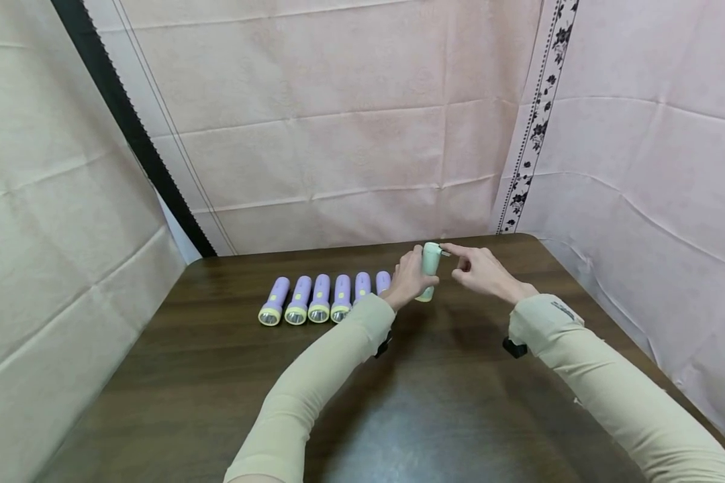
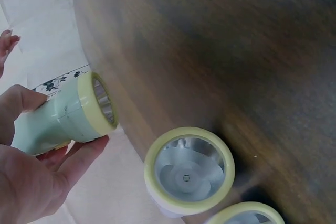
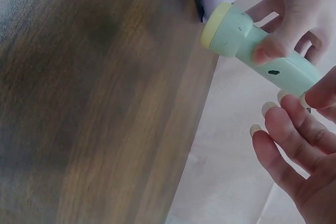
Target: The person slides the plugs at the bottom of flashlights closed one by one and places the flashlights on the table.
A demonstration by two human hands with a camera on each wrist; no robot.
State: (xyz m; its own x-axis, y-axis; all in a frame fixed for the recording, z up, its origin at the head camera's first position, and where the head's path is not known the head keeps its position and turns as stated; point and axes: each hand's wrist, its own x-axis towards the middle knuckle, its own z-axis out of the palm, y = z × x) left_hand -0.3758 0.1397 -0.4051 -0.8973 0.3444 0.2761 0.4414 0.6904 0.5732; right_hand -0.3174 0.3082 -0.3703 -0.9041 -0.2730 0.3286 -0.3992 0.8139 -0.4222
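Note:
My left hand [image 1: 406, 278] grips a pale green flashlight [image 1: 430, 260] with a yellow rim, raised above the table's far side. Its lens end points down, and its tail is up. In the left wrist view the lens rim [image 2: 93, 103] faces the table. My right hand [image 1: 486, 272] is at the tail end, its index finger [image 1: 456, 249] reaching to a small dark-tipped piece [image 1: 446, 253] that sticks out there. From the right wrist view, its other fingers [image 3: 286, 135] spread below the tail. A dark oval mark [image 3: 273, 72] shows on the green body.
Several purple flashlights [image 1: 301, 295] with yellow rims lie in a row left of my hands on the brown wooden table [image 1: 187, 362], lenses toward me. My left hand and sleeve partly cover the row's right end. Pale cloth [image 1: 338, 154] hangs behind and at both sides.

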